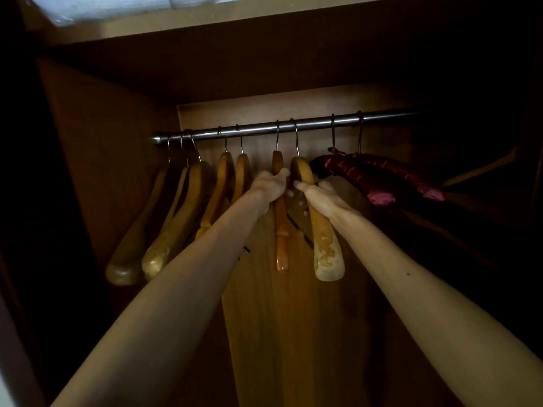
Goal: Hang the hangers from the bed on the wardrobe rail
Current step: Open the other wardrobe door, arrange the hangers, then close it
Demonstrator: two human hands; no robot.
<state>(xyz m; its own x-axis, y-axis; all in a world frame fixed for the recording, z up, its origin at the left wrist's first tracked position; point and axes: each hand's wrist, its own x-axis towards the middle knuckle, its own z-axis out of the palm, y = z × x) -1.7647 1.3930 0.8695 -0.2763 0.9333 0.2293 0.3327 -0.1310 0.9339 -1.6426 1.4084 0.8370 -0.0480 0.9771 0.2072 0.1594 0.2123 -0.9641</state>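
Inside the dark wardrobe, at the middle of the view, two wooden hangers hang side by side from the rail, each with its hook over the bar. The left hand grips the narrow orange hanger, its thumb lying across the hanger's neck and its fingers curled round behind. Just beside it at 3 o'clock, the right hand holds the broad pale hanger, thumb on its upper edge and fingertips wrapped round the near arm; that arm's end shows worn, flaking varnish. The two hands are nearly touching. Toward 9 o'clock along the rail hang five more wooden hangers: a pair just left of the left hand and a cluster of three near the rail's left end, all slanting down toward 7 o'clock. Toward 3 o'clock hang two padded hangers covered in dark red satin, their arms pointing toward 4 o'clock. Behind the hangers stands the wardrobe's light wooden back panel. At 12 o'clock, above the rail, a shelf carries something white, too blurred to make out.
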